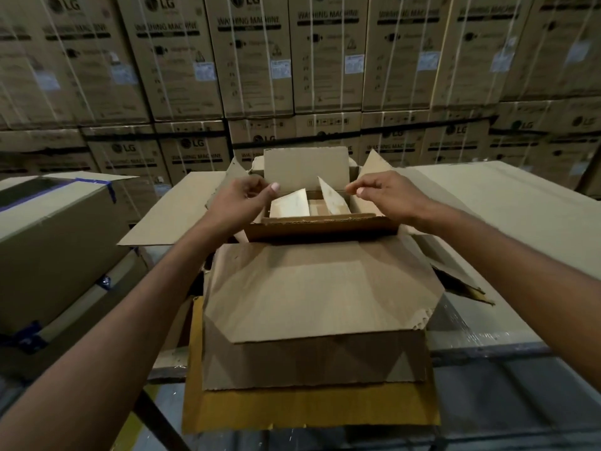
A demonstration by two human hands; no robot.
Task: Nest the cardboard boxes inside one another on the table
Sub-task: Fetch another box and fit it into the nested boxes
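Inner box [305, 170], long axis crosswise, sits between left hand [247, 198] and right hand [388, 196], equally near; both curled, grip cannot be told.

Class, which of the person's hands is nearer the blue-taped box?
Left. The left hand is over the left side of the nested boxes, toward the blue-taped box; the right hand is over their right side, farther away.

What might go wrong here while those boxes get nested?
The innermost box's loose flaps stand up at angles and may crumple or jam. The outer box's front flaps hang past the table edge, so a hard push could tip the stack toward the person.
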